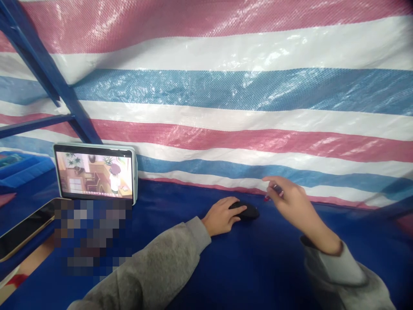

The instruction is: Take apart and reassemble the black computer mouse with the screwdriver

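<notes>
My left hand [222, 215] rests on the blue table cover [258, 258], fingers curled around a small black object [247, 210], which may be a computer mouse. My right hand [290, 200] hovers just to its right, slightly raised, pinching a thin red and purple tool [273, 192] whose tip points down toward the black object. Both arms wear grey sleeves.
A tablet [95, 172] playing a cartoon leans against a blue metal frame [48, 73] at the left. A dark phone [24, 228] lies at the far left. A striped red, white and blue tarp [226, 86] hangs directly behind the table.
</notes>
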`<act>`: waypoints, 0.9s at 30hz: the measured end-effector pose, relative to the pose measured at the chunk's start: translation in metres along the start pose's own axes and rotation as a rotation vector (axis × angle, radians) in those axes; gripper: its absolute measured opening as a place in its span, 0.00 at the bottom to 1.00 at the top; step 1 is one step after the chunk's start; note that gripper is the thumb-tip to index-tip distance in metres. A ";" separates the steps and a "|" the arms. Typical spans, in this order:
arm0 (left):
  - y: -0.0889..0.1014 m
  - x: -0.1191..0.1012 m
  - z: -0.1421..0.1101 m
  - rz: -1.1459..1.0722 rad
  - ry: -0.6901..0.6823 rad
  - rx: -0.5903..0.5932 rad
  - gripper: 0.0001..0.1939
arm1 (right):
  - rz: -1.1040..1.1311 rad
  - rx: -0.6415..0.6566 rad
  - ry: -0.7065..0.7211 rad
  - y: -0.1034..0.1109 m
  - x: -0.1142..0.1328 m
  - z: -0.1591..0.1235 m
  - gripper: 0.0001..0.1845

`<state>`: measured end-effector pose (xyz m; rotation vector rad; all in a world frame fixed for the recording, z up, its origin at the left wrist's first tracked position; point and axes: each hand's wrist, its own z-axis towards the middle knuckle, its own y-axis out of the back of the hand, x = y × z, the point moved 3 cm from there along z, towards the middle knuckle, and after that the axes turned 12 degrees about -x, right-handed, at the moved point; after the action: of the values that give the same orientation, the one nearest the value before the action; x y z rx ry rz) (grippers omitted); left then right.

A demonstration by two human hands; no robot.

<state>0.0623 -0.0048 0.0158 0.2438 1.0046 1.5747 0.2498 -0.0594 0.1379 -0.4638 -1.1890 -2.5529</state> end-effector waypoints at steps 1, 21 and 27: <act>0.000 0.001 0.000 -0.009 0.010 0.003 0.20 | 0.026 0.005 -0.018 0.003 0.001 0.001 0.14; 0.015 0.029 0.008 -0.253 0.247 0.088 0.20 | 0.097 0.769 0.119 -0.066 0.021 -0.066 0.16; 0.017 0.039 0.008 -0.277 0.330 0.066 0.19 | 0.044 0.648 0.294 -0.071 0.025 -0.076 0.11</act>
<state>0.0439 0.0344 0.0184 -0.1126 1.2875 1.3534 0.1868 -0.0771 0.0534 0.0360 -1.7389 -1.9431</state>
